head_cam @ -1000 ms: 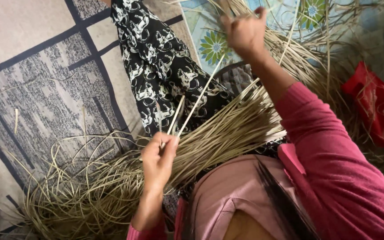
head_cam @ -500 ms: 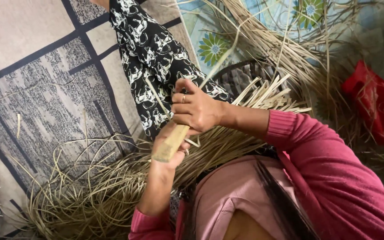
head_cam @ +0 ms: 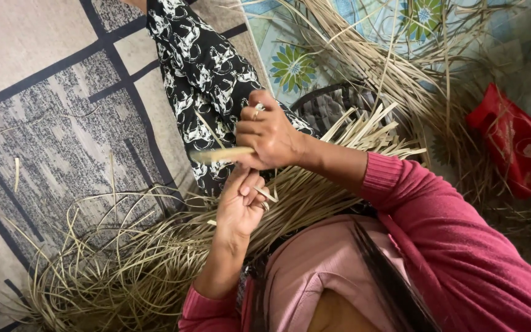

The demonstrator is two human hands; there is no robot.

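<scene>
**Two hands working a flat cane strip above a heap of split reeds**

Head view. Just left of the frame's centre, a pale, flat cane strip (head_cam: 222, 154) lies nearly level, its free end pointing left over the patterned trouser leg (head_cam: 204, 74). The strip looks stiff, smooth and straw-coloured, slightly blurred at its tip. The right hand (head_cam: 268, 136), a ring on one finger, is closed around the strip's inner end, knuckles up. Directly beneath it the left hand (head_cam: 241, 206) rises with fingers curled together; a short sliver of cane shows between its fingers, though how firmly it is pinched cannot be told. The two hands touch.

Materials and shapes: a loose heap of reeds (head_cam: 124, 270), thin, springy and looping, fills the lower left; a straighter, fanned bundle of cut strips (head_cam: 364, 132) spreads to the right of the hands. The trouser fabric is black with a white print. The floor mat (head_cam: 44, 123) is grey and beige with dark bands; at the top of the frame lies a pale blue mat with flowers (head_cam: 293, 64). A red pouch (head_cam: 514, 141) rests at the right edge among the reeds. Pink ribbed sleeves cover both forearms.

Compared with half a second earlier, the strip has swung from a downward slant to nearly level, and the right hand sits slightly higher above the left.
</scene>
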